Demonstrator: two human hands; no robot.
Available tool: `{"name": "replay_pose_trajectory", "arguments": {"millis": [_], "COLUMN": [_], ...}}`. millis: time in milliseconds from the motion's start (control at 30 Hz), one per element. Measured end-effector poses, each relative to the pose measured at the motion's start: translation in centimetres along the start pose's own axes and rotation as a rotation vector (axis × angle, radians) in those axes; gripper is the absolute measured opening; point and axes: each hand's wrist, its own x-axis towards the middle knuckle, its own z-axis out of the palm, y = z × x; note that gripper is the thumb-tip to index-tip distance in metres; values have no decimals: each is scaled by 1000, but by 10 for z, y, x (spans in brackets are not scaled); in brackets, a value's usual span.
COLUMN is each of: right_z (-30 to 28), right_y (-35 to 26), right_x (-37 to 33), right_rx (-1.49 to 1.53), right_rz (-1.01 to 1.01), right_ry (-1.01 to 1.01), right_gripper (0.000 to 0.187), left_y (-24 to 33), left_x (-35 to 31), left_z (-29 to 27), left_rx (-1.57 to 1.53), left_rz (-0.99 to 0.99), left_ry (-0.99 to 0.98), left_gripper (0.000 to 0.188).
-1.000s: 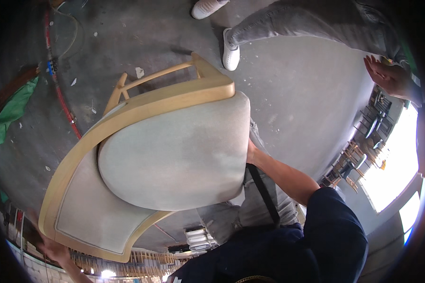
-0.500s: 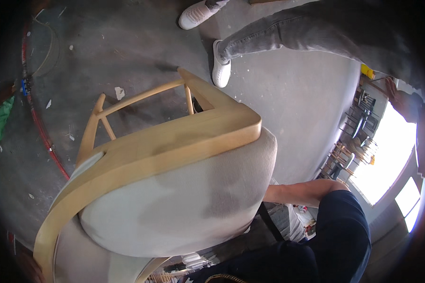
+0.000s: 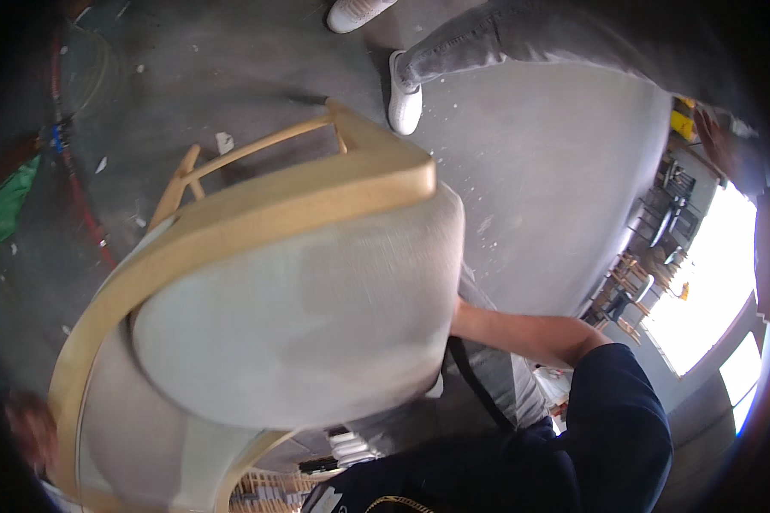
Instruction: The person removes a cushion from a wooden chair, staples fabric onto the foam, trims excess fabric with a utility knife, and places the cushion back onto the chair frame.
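So the chair (image 3: 291, 325) is filling most of the frame here, tipped over and hanging off the floor, pale grey seat cushion facing up at the camera and the light wooden frame curving round it from lower left up to top centre. The person's right forearm (image 3: 522, 329) is coming in from the right in a dark blue sleeve (image 3: 607, 427) and disappearing behind the right edge of the seat, so the right hand itself is hidden and I can't tell how its fingers are sitting. Presumably wrapped on something under there, but that's a guess. The left hand (image 3: 30, 427) is just a blurry reddish smudge at the lower left, right up against the wooden frame; looks like it's on the rim, but too smeared to say whether the fingers are closing around it or only pressing.

The chair legs and a crossbar (image 3: 257, 150) are poking away toward the upper middle of the frame, over the concrete floor (image 3: 556, 171).

Further out, another person's white shoes (image 3: 402, 94) and grey trouser leg are standing at the top, pretty near those legs. A red cable (image 3: 77, 188) is running down the floor at the left.

What worries me: swinging the chair with someone standing that close could clip their shin. And the cable is a trip risk while the chair is blocking the view down.
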Motion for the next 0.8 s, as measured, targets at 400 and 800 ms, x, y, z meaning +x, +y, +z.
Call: {"name": "replay_pose_trajectory", "arguments": {"millis": [400, 800], "right_z": [22, 7], "right_y": [-18, -18], "right_x": [-13, -22], "right_rx": [-130, -384], "right_rz": [-600, -583], "right_ry": [-21, -114], "right_gripper": [55, 73], "left_y": [-48, -36], "left_x": [-215, -160], "left_z": [59, 153], "left_rx": [565, 1101], "left_rz": [-159, -165], "left_ry": [840, 1041], "left_gripper": [54, 58]}}
